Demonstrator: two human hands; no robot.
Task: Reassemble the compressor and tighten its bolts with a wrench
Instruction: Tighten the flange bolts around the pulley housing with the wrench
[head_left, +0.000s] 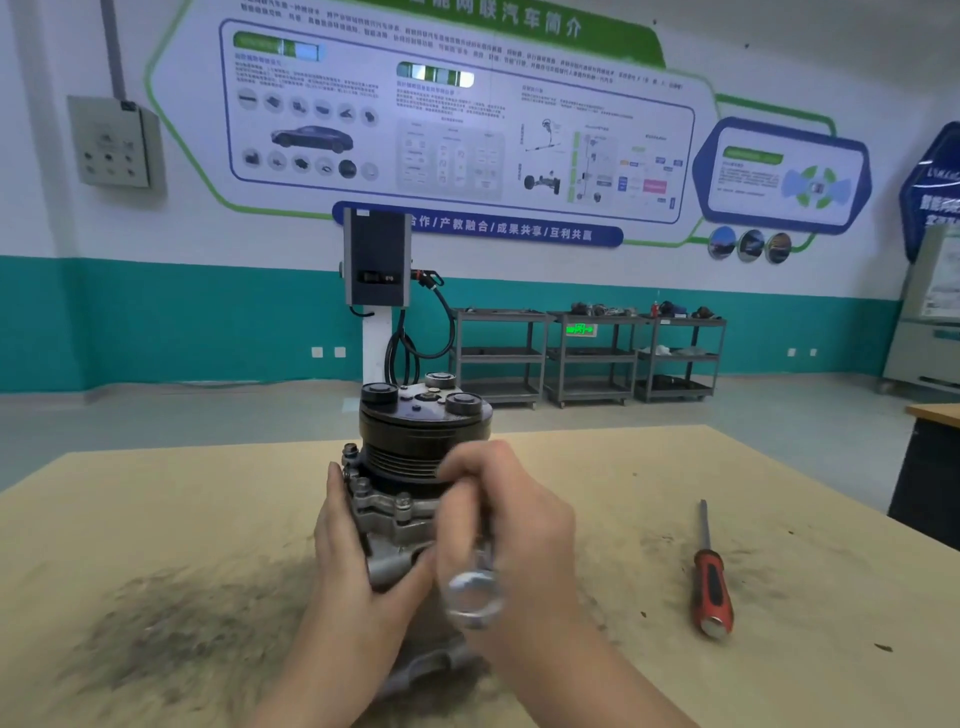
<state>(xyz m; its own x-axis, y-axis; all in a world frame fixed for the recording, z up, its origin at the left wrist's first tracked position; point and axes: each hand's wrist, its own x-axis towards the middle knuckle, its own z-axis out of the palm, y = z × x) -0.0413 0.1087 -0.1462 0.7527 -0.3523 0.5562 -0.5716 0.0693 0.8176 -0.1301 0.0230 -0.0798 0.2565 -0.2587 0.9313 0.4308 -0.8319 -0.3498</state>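
Observation:
The compressor stands upright on the wooden table, its black pulley on top and its silver housing with bolts below. My left hand wraps around the housing from the left and holds it. My right hand is closed on a silver wrench. The wrench's ring end points toward me, blurred by motion. Its far end is hidden behind my fingers at the housing's right side.
A red-handled screwdriver lies on the table to the right. Dark grime smears the tabletop at front left. Beyond the table stand a charging post and grey shelf carts along the wall. Another bench corner sits at right.

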